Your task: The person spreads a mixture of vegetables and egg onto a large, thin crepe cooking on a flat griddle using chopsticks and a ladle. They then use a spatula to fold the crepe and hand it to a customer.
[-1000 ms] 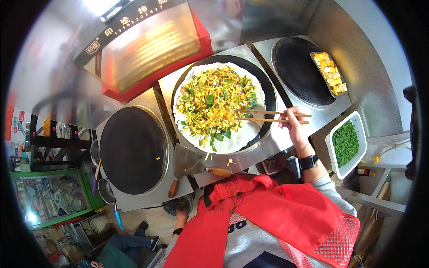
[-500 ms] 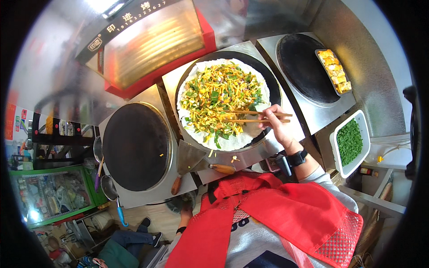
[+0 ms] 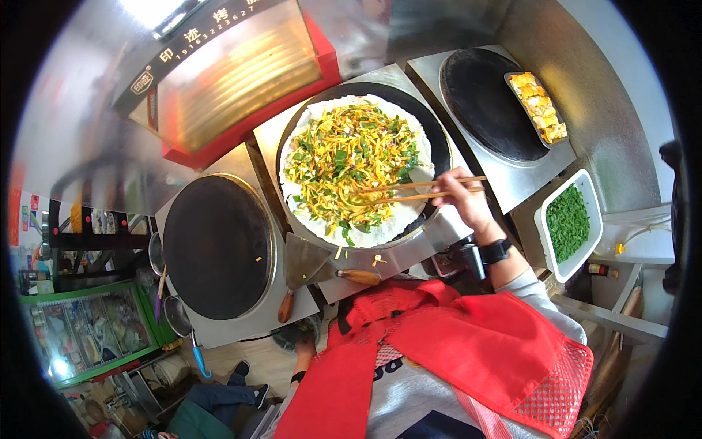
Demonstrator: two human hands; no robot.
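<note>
My right hand [image 3: 466,199] is closed round a pair of wooden chopsticks [image 3: 446,193]. Their tips reach into a heap of shredded vegetables [image 3: 358,157], yellow, orange and green. The heap covers most of a pale, round flatbread sheet [image 3: 380,233], whose rim shows all round. Under the sheet lies the black middle griddle [image 3: 437,139]. Low down beside the red apron, my left hand [image 3: 306,344] hangs near a dim container [image 3: 289,338]; its fingers are too unclear to read. Two wooden-handled scrapers [image 3: 358,276] rest at the griddle's near edge.
Black griddles flank the middle one, at left [image 3: 218,245] and right [image 3: 479,102]. A tray of golden food pieces [image 3: 540,110] sits on the right griddle. Nearer stands a white tub [image 3: 550,252] of chopped greens. A lit red display case [image 3: 234,88] is behind. Ladles [image 3: 178,316] hang at left.
My right hand has moved a little to the right with the chopsticks, whose tips have drawn back toward the near right of the heap. The whole view has shifted slightly.
</note>
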